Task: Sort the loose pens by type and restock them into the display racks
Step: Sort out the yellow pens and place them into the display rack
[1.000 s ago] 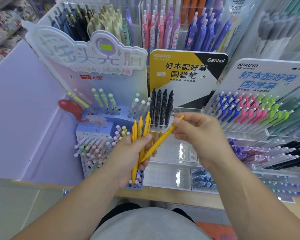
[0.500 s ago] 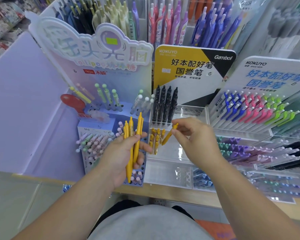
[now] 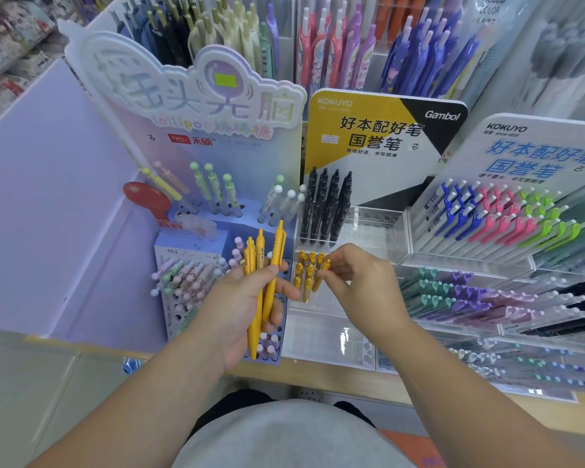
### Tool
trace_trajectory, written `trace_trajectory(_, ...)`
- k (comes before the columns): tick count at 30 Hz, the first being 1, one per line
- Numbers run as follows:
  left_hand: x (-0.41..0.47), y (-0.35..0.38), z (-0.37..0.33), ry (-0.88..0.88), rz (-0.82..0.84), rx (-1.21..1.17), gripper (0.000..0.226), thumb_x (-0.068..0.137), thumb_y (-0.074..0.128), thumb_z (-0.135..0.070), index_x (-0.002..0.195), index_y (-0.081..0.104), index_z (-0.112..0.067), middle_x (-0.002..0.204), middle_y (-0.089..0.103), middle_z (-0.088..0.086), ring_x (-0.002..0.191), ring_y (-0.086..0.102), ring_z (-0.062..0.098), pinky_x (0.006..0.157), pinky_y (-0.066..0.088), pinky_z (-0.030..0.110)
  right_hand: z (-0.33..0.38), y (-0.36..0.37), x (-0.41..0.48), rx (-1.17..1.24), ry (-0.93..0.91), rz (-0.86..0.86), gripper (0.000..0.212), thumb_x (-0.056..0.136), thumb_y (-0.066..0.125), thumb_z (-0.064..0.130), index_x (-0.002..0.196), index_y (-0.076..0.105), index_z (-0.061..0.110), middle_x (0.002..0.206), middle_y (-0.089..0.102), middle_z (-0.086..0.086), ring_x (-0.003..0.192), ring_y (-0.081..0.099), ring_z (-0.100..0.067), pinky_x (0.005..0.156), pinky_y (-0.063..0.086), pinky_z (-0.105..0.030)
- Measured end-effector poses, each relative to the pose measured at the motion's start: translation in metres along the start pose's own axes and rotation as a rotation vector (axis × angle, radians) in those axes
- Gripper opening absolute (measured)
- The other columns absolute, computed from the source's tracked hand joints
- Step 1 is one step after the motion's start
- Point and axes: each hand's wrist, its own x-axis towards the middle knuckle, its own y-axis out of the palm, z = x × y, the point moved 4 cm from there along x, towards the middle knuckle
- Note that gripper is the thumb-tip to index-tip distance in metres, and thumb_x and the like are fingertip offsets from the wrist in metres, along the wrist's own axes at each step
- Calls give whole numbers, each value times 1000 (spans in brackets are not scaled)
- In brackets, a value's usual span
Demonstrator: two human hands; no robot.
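Fingers, left hand [image 3: 244, 309]: curled round a bundle of three yellow pens [image 3: 262, 265]. The thumb lies across the barrels, the clip ends stick up above the hand, and the tips point down past the palm.
Fingers, right hand [image 3: 362, 285]: thumb and forefinger pinch the upper end of a single yellow pen [image 3: 318, 282]. The other fingers are loosely bent behind them.
Single yellow pen: stands tip down in the clear rack [image 3: 372, 231], at the right edge of the racked yellow pens [image 3: 303, 265].
Racked yellow pens: a small cluster at the front left corner of the clear rack, just right of the left hand's bundle.
Black pens [image 3: 328, 204]: four in a row, upright at the back left of the same rack, below the yellow and black sign [image 3: 368, 130].
Blue rack [image 3: 169, 255]: just left of the clear rack and partly behind the left hand. Some of its holes hold pastel pens [image 3: 186, 275].
Lollipop sign [image 3: 196, 89]: rises behind the blue rack, with a few green and white pens standing at its foot.
Clip pens [image 3: 504, 214]: slanted rows with blue, pink and green clips, right of the clear rack, under a white and blue sign [image 3: 537, 153].
Purple and teal pens [image 3: 453, 292]: rows lying below the clip pens, beside the right hand.
Shelf edge [image 3: 318, 376]: wooden, running under the racks, nearest the person.
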Motion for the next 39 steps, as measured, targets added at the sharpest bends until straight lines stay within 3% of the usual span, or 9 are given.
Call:
trace_trajectory(12,-4,7,-4,1,43,18,28,101,53,-21,120,54,-1,85,72,18,47,49,21,49,35,28,6,2,4,-23,-26,37,12,84,76,13,91,68,16,79,69,4,72,64,-13,69,56,-37)
trace_trajectory(21,-3,8,-2,-4,52,-16,30,99,55,-20,121,53,0,83,70,17,48,50,20,46,36,27,16,5,9,-230,-84,79,9,84,72,22,88,66,17,79,65,1,73,60,-22,66,52,-40)
trace_trajectory(34,-1,4,-4,-1,48,-41,29,99,56,-20,120,54,0,81,69,15,48,49,20,45,37,26,10,-5,10,-141,14,107,13,85,75,19,98,71,18,83,71,5,78,66,-14,75,57,-37)
trace_trajectory(39,0,6,-3,6,63,-34,28,98,56,-20,118,55,0,82,69,15,48,50,19,45,36,26,12,-2,8,-199,-69,110,11,84,75,21,92,69,16,80,69,2,74,65,-19,68,55,-37)
